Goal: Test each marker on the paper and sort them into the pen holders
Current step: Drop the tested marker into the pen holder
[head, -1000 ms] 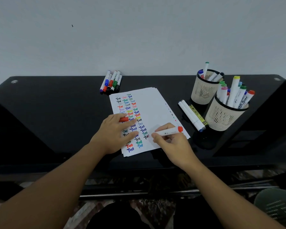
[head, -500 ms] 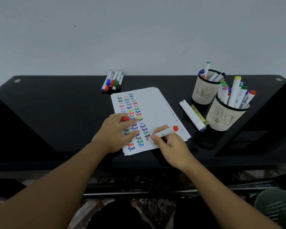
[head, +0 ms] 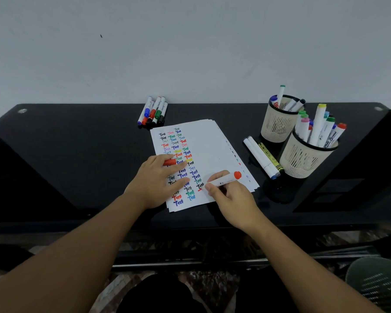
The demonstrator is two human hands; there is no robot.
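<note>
A black table [head: 77, 159] carries everything. On it lies a stack of paper [head: 209, 150], its left half filled with columns of coloured test words. At the right stand two cream mesh pen holders: the near holder [head: 303, 161] packed with markers, the far holder [head: 277, 125] with fewer.

The left hand [head: 158, 179] lies flat on the paper with fingers spread, a red cap [head: 169, 162] tucked between them. The right hand [head: 233, 197] pinches the red marker [head: 224, 180], its tip touching the paper at the foot of the last column, a red stroke beginning there.

The marker's long axis runs from the tip at lower left up to its red end at the right, which points toward the holders. Judging by this, the right hand is much nearer both holders, while the cap waits to the left across the sheet.
</note>
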